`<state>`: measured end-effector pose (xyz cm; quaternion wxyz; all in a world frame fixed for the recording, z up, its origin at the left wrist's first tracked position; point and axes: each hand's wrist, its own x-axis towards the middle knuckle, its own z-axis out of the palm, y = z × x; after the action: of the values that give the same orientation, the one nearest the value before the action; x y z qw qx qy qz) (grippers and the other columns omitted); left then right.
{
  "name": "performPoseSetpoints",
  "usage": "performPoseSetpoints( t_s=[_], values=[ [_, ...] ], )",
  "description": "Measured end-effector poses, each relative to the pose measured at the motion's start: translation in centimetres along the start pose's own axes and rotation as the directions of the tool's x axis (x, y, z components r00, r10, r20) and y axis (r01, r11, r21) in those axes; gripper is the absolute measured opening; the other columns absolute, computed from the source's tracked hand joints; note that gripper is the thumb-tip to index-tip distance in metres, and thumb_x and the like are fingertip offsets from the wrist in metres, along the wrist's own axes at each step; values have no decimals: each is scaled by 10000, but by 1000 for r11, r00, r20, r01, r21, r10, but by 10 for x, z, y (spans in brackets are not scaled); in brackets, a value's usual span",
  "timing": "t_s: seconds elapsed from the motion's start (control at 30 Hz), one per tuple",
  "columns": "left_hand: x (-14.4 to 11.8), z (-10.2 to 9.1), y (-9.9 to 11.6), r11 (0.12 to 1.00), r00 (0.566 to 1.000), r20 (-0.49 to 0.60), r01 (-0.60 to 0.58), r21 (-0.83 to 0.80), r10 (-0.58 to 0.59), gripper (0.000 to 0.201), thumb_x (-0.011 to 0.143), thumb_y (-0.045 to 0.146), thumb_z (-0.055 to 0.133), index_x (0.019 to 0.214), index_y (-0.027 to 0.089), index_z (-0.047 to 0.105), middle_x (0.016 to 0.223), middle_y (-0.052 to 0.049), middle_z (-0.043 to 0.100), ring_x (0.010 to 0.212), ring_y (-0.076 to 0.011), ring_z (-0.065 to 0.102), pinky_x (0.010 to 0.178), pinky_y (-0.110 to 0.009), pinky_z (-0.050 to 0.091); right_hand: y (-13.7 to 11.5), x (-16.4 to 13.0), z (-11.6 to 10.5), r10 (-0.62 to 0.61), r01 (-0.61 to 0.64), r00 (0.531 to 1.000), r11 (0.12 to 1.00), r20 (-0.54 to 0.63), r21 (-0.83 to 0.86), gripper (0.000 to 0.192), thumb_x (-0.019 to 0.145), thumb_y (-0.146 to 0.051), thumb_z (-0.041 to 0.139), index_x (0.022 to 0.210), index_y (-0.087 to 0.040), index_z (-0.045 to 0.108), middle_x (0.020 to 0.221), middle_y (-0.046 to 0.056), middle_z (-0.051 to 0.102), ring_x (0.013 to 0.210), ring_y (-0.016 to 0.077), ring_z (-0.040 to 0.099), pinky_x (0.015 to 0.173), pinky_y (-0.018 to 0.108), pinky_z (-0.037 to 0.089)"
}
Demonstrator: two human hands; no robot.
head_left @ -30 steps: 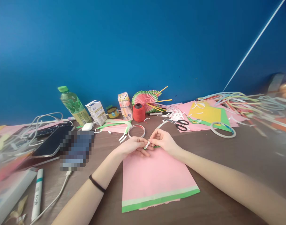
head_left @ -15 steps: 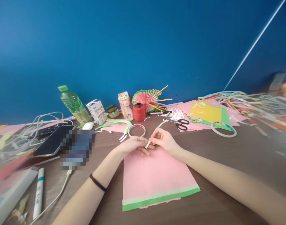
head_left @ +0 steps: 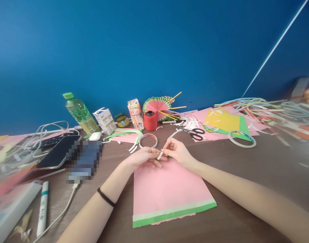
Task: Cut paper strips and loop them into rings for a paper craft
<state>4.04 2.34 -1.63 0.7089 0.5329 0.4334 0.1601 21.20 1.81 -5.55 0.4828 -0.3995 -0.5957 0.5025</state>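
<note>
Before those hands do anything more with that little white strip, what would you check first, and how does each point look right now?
1. White strip pinched by both the left hand and the right hand: ok.
2. Pink sheet lying flat under the hands, its green edge nearest the person: ok.
3. Scissors lying clear of the fingers, on the right: ok.
4. Tape ring close by, just beyond the hands: ok.
5. Whether the strip is sticky or already partly stuck to the sheet: cannot tell.
6. Table bare to the right of the sheet: ok.
</note>
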Motion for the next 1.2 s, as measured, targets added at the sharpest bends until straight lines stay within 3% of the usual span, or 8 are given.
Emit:
performPoseSetpoints(
  t_s=[0.37, 0.7, 1.2],
  values=[
    [0, 0, 0, 1000, 1000, 2, -7, 22, 7, 293, 708, 358, 608, 902, 139, 619, 1073, -127, 622, 640, -95, 623, 515, -177, 403, 1, 0, 1, -32, 31, 999, 997, -13, -67, 214, 659, -296, 629, 654, -187, 446, 608, -30, 513, 559, 109, 511, 542, 259, 430],
    [3, 1, -1, 995, 999, -11, -37, 88, 38, 271, 698, 257, 596, 939, 134, 603, 1076, -125, 621, 595, -96, 623, 512, -186, 431, -5, -5, 5, -55, 50, 998, 992, -44, -119, 145, 738, -293, 549, 695, -194, 453, 630, -14, 540, 608, 135, 538, 588, 279, 430],
    [0, 3, 3, 996, 1000, -11, -19, 89, 20, 318, 672, 285, 631, 951, 134, 612, 1083, -133, 615, 607, -99, 623, 574, -213, 457, -1, -4, 4, -76, 54, 992, 976, -98, -211, 117, 760, -312, 515, 718, -217, 461, 596, -17, 568, 591, 158, 560, 595, 301, 437]
  ],
)
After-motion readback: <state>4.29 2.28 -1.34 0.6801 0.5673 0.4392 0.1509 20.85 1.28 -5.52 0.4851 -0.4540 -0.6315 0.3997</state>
